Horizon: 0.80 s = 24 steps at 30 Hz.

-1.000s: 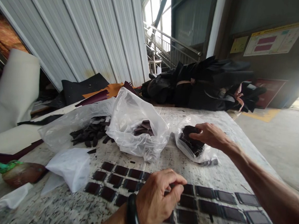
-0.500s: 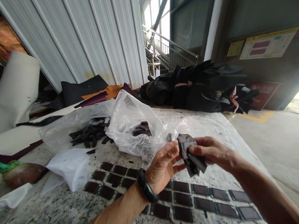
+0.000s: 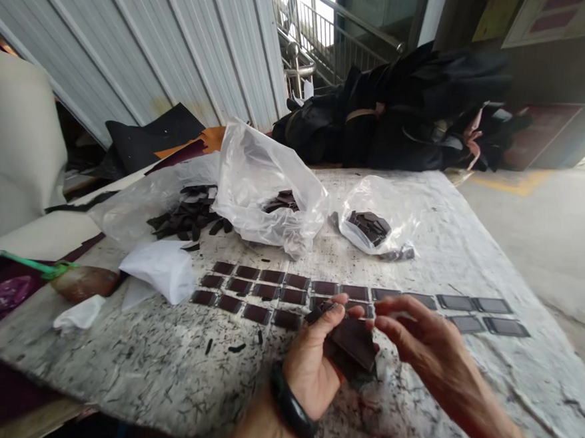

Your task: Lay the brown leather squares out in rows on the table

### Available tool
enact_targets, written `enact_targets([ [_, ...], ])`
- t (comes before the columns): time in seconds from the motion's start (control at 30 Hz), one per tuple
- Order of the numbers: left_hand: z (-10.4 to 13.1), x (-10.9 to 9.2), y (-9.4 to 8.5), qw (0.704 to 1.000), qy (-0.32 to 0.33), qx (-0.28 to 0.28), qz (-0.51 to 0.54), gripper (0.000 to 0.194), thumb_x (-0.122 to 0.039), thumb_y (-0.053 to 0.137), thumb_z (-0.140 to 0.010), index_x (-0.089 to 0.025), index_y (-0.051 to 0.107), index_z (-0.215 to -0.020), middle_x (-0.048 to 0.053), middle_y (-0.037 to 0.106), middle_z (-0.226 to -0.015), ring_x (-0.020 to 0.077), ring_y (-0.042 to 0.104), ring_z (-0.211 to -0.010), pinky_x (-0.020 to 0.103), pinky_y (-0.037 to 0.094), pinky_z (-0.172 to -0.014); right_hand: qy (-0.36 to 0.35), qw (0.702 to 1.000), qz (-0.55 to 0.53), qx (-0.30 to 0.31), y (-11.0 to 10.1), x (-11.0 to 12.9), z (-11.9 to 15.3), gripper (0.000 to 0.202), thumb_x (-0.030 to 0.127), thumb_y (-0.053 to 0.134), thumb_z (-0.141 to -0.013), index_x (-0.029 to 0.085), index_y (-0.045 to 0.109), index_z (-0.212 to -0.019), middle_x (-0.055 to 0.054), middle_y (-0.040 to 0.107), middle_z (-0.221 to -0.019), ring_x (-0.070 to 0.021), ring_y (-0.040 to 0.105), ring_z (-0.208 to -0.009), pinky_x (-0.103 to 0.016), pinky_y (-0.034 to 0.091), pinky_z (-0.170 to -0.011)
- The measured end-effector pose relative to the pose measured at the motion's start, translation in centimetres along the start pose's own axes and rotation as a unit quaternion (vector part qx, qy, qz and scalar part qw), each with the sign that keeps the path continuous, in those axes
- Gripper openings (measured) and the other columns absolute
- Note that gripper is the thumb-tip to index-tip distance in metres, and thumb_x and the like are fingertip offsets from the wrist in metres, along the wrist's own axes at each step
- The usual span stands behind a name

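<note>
My left hand (image 3: 317,354), with a black band at the wrist, is closed around a stack of dark brown leather-like pieces (image 3: 351,343). The stack is fanned a little, with its flat top piece facing up. Just right of the stack is my right hand (image 3: 414,334), its fingers bent and apart with nothing visible between them; the fingertips come close to the stack's edge. Beyond both hands, rows of dark rectangular pieces (image 3: 266,291) with pale edges lie on the table. My hands hide part of these rows.
Clear plastic bags hold dark pieces: one stands in the middle (image 3: 274,198), a smaller one at right (image 3: 380,215). Dark strips (image 3: 187,215) spill at left. White sheeting (image 3: 161,270), a brown green-handled object (image 3: 85,281) and a black bundle (image 3: 394,126) lie around the scrap-strewn table (image 3: 172,364).
My view has tilted down. The stack has passed from between both hands into my left hand, lower and nearer me. My right hand has let go, uncovering the right-hand bag.
</note>
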<state>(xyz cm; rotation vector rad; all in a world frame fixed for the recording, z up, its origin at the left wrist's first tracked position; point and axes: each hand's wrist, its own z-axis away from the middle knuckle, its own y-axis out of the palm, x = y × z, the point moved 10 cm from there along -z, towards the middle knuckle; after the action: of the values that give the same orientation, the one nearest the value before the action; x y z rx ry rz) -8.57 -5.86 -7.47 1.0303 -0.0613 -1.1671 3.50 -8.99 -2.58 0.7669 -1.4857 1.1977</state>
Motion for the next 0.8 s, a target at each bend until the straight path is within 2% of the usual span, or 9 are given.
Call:
enact_targets([
  [0.13,0.4,0.7,-0.8,0.999,0.003,-0.030,-0.014,0.027,-0.018,0.062,-0.082,-0.015,0.055,-0.108,0.007,0.067,-0.090,0.0195,0.066,-0.081,0.033,0.052,-0.074,-0.112,0.982,0.147,0.026,1.5,1.4,3.3,0.020,0.042,0.058,-0.084,0.024,0.060,-0.094,-0.001,0.058,-0.079,-0.0129,0.052,-0.054,-0.026,0.044,-0.050],
  [0.23,0.8,1.5,-1.4,0.997,-0.011,-0.066,-0.034,0.026,-0.017,0.062,-0.082,-0.016,0.055,-0.107,0.006,0.067,-0.089,0.0179,0.066,-0.076,0.030,0.052,-0.068,-0.137,0.964,0.228,0.027,2.6,1.7,4.5,0.015,0.031,0.054,-0.087,0.025,0.058,-0.100,-0.004,0.059,-0.088,-0.0146,0.057,-0.058,-0.028,0.048,-0.053],
  [0.33,1.4,2.2,-2.0,0.995,-0.025,-0.087,-0.047,0.026,-0.019,0.063,-0.081,-0.017,0.057,-0.107,0.005,0.068,-0.089,0.0162,0.065,-0.070,0.028,0.051,-0.063,-0.166,0.953,0.252,0.034,3.3,2.3,5.3,0.015,0.024,0.044,-0.091,0.025,0.055,-0.102,-0.006,0.061,-0.093,-0.0170,0.062,-0.066,-0.028,0.049,-0.056],
  [0.4,1.8,2.3,-2.2,0.995,-0.026,-0.082,-0.047,0.026,-0.019,0.065,-0.080,-0.016,0.059,-0.105,0.005,0.068,-0.088,0.0160,0.065,-0.070,0.028,0.052,-0.064,-0.182,0.954,0.239,0.022,2.9,2.8,5.6,0.017,0.023,0.038,-0.093,0.024,0.053,-0.099,-0.005,0.062,-0.089,-0.0171,0.062,-0.068,-0.029,0.048,-0.058],
  [0.47,2.2,2.0,-2.7,0.994,-0.022,-0.088,-0.062,0.027,-0.019,0.066,-0.078,-0.015,0.060,-0.104,0.005,0.068,-0.086,0.0148,0.064,-0.068,0.027,0.052,-0.061,-0.155,0.964,0.218,-0.003,1.5,2.5,5.4,0.019,0.026,0.034,-0.095,0.024,0.053,-0.093,-0.002,0.061,-0.076,-0.0157,0.059,-0.061,-0.027,0.046,-0.055],
  [0.57,2.6,0.5,-3.8,0.986,-0.002,-0.103,-0.134,0.033,-0.024,0.070,-0.073,-0.017,0.061,-0.104,0.003,0.067,-0.084,0.0135,0.062,-0.066,0.022,0.049,-0.050,-0.053,0.976,0.210,-0.026,-1.4,0.2,4.3,0.028,0.036,0.033,-0.094,0.023,0.053,-0.080,0.003,0.051,-0.055,-0.0137,0.051,-0.047,-0.024,0.040,-0.048],
  [0.67,2.7,-1.3,-3.5,0.965,0.026,-0.063,-0.254,0.038,-0.034,0.072,-0.069,-0.018,0.060,-0.101,0.002,0.065,-0.081,0.0132,0.058,-0.061,0.021,0.046,-0.043,0.032,0.975,0.220,-0.002,-3.2,-2.6,3.1,0.032,0.042,0.035,-0.092,0.023,0.057,-0.078,0.004,0.049,-0.051,-0.0142,0.050,-0.046,-0.024,0.038,-0.046],
  [0.73,2.6,-1.7,-2.2,0.928,0.031,-0.007,-0.372,0.037,-0.039,0.070,-0.070,-0.017,0.060,-0.099,0.002,0.065,-0.079,0.0124,0.055,-0.055,0.021,0.044,-0.041,0.057,0.972,0.224,0.032,-3.5,-3.9,2.3,0.031,0.040,0.035,-0.091,0.023,0.059,-0.082,0.004,0.051,-0.052,-0.0142,0.051,-0.046,-0.023,0.038,-0.047],
  [0.8,2.4,-1.5,-0.7,0.862,0.036,0.042,-0.504,0.029,-0.035,0.065,-0.073,-0.016,0.062,-0.095,0.002,0.065,-0.073,0.0121,0.054,-0.054,0.022,0.045,-0.046,0.061,0.969,0.233,0.059,-3.4,-4.4,1.7,0.030,0.037,0.035,-0.092,0.023,0.060,-0.082,0.004,0.052,-0.053,-0.0134,0.050,-0.045,-0.023,0.036,-0.048],
])
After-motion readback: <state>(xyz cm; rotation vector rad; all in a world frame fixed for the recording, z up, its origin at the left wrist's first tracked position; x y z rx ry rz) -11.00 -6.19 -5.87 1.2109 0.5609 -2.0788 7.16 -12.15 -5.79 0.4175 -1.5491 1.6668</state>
